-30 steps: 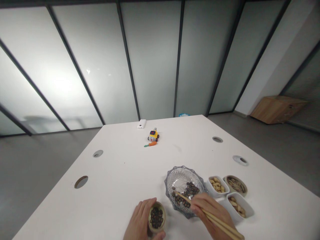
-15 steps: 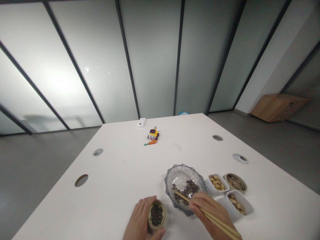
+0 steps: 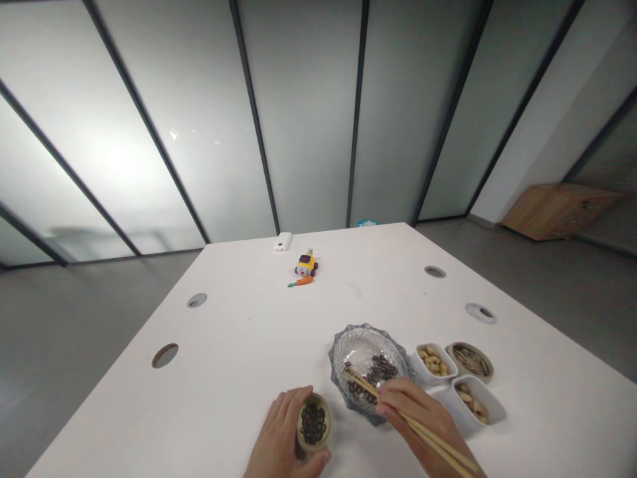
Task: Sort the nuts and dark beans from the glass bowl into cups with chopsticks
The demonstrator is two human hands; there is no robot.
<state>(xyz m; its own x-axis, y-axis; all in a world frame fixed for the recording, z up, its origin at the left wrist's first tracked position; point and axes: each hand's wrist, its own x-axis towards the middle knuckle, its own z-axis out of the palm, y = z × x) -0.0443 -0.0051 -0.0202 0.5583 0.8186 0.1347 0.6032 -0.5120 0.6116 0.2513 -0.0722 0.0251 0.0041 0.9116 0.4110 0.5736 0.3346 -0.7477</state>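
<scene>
My left hand (image 3: 281, 438) wraps round a small tan cup (image 3: 314, 427) filled with dark seeds, at the table's near edge. My right hand (image 3: 415, 419) grips a pair of wooden chopsticks (image 3: 398, 415). Their tips reach into a clear glass bowl (image 3: 367, 348) that holds a scatter of the same dark seeds (image 3: 374, 373). Whether a seed sits between the tips is too small to tell. The bowl stands just right of the cup.
Three small dishes sit right of the bowl: a white one with pale nuts (image 3: 432, 360), a tan one with striped seeds (image 3: 470, 360), a white one with nuts (image 3: 475, 403). A yellow toy car (image 3: 306, 263), toy carrot (image 3: 300, 281) and white box (image 3: 282, 241) lie far back. Cable holes (image 3: 164, 354) dot the white table (image 3: 239, 358).
The chopstick tips have shifted slightly inside the glass bowl. My left hand stays on the cup. The view has tilted a little.
</scene>
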